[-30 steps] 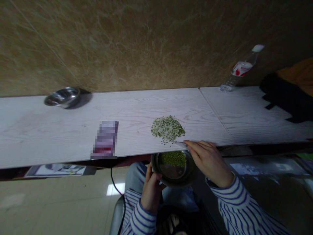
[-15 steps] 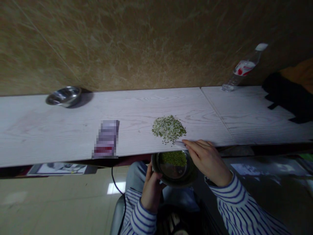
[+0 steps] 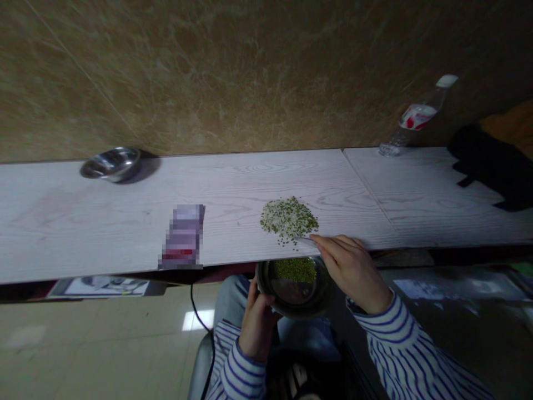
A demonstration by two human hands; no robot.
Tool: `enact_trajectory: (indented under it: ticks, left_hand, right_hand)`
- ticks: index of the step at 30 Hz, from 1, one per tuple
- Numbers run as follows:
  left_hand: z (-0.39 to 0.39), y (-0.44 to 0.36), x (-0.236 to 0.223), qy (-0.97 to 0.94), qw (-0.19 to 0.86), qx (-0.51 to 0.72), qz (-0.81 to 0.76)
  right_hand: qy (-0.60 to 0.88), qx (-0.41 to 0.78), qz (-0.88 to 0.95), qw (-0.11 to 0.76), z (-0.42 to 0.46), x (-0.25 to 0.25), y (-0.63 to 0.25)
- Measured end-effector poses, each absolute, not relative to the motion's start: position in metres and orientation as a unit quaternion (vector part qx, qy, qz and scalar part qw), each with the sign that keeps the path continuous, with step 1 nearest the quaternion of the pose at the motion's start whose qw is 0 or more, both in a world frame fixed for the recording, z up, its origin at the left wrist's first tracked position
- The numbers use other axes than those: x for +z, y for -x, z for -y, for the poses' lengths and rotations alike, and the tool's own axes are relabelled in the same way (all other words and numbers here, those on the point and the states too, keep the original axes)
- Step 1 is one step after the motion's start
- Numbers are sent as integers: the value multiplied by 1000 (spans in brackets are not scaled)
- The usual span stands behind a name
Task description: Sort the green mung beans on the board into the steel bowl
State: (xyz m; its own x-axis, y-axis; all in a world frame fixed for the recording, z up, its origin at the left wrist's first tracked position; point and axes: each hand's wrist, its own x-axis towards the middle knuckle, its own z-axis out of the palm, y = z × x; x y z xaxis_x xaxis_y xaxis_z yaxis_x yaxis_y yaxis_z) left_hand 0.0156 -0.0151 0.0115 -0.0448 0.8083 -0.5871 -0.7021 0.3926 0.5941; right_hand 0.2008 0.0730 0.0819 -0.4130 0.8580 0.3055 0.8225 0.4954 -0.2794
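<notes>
My left hand (image 3: 259, 319) grips the rim of a round metal bowl (image 3: 291, 303), tilted just below the table's front edge. Green mung beans (image 3: 296, 270) lie along the bowl's far side. In my right hand (image 3: 352, 269), pinched between thumb and fingers, is a thin, pale, flat tool (image 3: 307, 241); its exact kind is too small to make out. The tool's tip rests at the near edge of a spread pile of green beans mixed with white grains (image 3: 288, 218), which look like rice. Part of the bowl's right side is behind my right hand.
A second metal bowl (image 3: 111, 165) stands at the back left of the pale wooden table (image 3: 225, 183). A blurred-out phone-like object (image 3: 182, 236) lies left of the pile. Farther right are a plastic bottle (image 3: 416, 118) and dark cloth (image 3: 485, 161). A wall (image 3: 233, 78) runs behind.
The tool in my right hand has shifted slightly away from me, toward the pile. My left hand still holds the bowl in nearly the same place.
</notes>
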Motion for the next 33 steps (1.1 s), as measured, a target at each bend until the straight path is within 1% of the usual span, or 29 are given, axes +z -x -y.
enact_trajectory:
  ticks: [4, 10, 16, 20, 33]
  left_hand:
    - [15, -14, 13, -62, 687, 545, -476]
    - [15, -11, 16, -67, 684, 541, -484]
    - [15, -9, 17, -56, 683, 548, -480]
    - [16, -8, 18, -47, 672, 557, -485]
    - [17, -6, 17, -32, 670, 565, -480]
  right_hand:
    - [484, 49, 851, 200, -73, 83, -199]
    - [484, 46, 848, 212, -74, 83, -196]
    - [467, 62, 860, 197, -74, 82, -194]
    - [474, 57, 854, 208, -76, 83, -195]
    - [477, 58, 854, 201, -80, 85, -194]
